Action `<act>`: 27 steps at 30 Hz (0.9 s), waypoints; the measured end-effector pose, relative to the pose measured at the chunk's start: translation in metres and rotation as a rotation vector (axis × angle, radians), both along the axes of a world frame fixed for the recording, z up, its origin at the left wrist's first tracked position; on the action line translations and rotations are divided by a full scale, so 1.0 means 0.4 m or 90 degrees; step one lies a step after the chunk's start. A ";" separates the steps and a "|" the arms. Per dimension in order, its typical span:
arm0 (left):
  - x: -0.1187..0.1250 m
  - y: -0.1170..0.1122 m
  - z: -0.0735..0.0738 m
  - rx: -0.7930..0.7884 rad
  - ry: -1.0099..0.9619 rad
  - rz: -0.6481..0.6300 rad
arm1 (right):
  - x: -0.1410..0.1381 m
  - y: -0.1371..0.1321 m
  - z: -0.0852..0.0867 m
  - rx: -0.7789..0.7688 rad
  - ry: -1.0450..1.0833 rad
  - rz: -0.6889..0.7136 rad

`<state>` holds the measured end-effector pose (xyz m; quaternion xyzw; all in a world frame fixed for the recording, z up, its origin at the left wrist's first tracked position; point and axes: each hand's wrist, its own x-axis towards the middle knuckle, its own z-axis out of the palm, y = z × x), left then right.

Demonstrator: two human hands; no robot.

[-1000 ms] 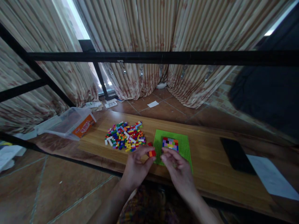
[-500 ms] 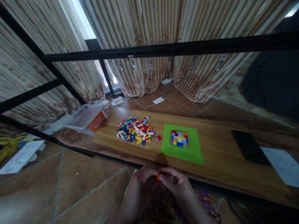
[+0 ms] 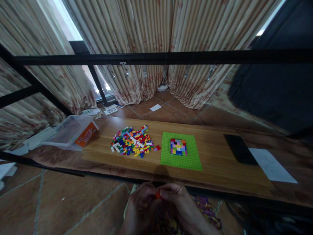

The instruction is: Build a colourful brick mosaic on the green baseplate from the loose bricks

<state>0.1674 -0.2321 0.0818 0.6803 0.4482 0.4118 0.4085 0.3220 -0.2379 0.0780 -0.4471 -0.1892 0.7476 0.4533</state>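
Observation:
Close to my body, below the table's front edge, my left hand (image 3: 143, 200) and my right hand (image 3: 174, 195) meet. Both have their fingertips closed on a small orange-red toy brick (image 3: 158, 194), mostly covered by the fingers. Beyond them on the table lies a green baseplate (image 3: 197, 160). It carries a square block of many-coloured bricks (image 3: 178, 147) near its middle. Left of the baseplate spreads a pile of loose bricks (image 3: 133, 142) in many colours. A red brick (image 3: 158, 147) lies between the pile and the plate.
The wooden table (image 3: 215, 176) also bears a black flat slab (image 3: 239, 148) and a white sheet (image 3: 272, 164) at the right. A clear plastic box (image 3: 66, 130) with an orange label stands at the left end. A black metal bar (image 3: 146, 58) crosses before the curtains (image 3: 146, 29).
The view has swung to the right, so the table's things sit further left. Both hands stay together on the orange-red brick, with slightly more of it showing.

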 end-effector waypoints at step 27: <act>-0.066 0.190 -0.085 -0.305 -0.189 0.150 | 0.018 0.401 0.000 0.374 -1.020 0.090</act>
